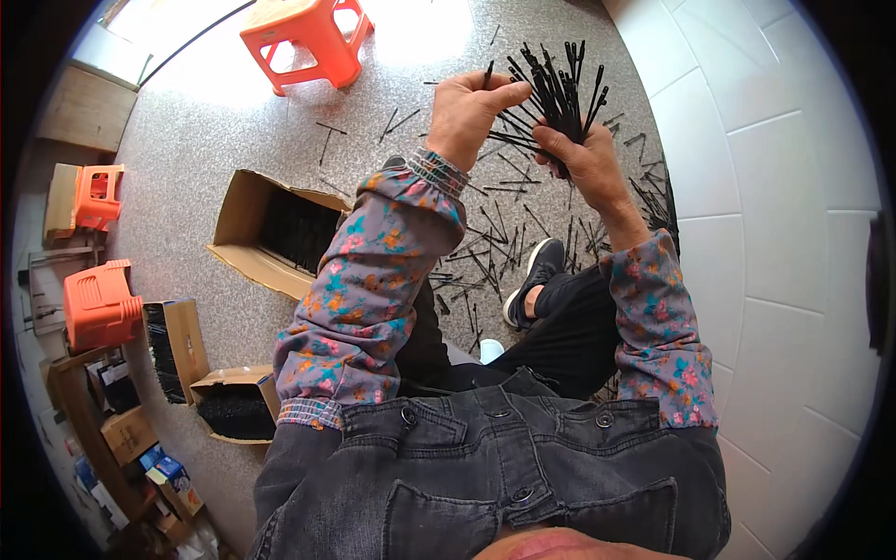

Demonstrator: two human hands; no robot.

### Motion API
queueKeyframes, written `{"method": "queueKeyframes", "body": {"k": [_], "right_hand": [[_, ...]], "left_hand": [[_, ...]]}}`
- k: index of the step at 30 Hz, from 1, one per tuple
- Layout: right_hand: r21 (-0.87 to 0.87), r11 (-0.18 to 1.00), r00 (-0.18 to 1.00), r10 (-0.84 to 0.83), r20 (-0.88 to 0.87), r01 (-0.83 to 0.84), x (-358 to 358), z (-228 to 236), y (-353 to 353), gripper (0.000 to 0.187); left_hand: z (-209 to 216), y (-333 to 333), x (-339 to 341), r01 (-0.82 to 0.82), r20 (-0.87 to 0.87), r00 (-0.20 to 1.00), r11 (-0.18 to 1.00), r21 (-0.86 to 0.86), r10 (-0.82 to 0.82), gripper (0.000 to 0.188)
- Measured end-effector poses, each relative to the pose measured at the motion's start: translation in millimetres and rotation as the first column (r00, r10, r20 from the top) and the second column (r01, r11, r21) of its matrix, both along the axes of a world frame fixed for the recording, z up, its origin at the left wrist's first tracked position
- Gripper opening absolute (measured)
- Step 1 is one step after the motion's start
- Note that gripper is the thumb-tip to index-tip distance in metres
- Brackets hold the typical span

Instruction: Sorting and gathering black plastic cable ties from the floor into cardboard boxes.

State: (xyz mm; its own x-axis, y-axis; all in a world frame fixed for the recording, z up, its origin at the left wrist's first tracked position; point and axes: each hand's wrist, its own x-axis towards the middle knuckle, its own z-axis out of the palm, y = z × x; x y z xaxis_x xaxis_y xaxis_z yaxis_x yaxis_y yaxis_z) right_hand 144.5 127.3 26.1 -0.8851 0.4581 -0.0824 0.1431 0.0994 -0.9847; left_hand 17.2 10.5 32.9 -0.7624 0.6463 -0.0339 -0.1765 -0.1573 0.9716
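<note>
Over a speckled floor (191, 154) beside white tiles (779, 168), the right hand (588, 163) clutches black rods (560, 98), the left hand (463, 112) pinching one.

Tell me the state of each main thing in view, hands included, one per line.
Left hand: fingers closed on a black stick.
Right hand: closed around a black bundle.
Black bundle: held, stick tips fanned out.
Loose sticks: scattered on the floor.
Large cardboard box: open, dark inside.
Small cardboard box: open, filled with black items.
Front orange stool: upright.

Gap between carton (238, 210) and stool (322, 42), wall (765, 243) right
</note>
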Motion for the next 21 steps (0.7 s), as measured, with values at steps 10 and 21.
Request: {"method": "queueKeyframes", "body": {"k": [10, 21], "right_hand": [[-0.068, 0.997, 1.000, -0.026, 0.016, 0.027, 2, 4, 5, 0.023], [-0.132, 0.991, 1.000, -0.023, 0.013, 0.024, 3, 8, 0, 0.026]], "left_hand": [[1, -6, -16, -0.154, 0.084, 0.985, 0.986, 0.067, 0.148, 0.015], [-8, -11, -39, -0.334, 0.263, 0.932, 0.876, 0.348, 0.250, 0.011]]}}
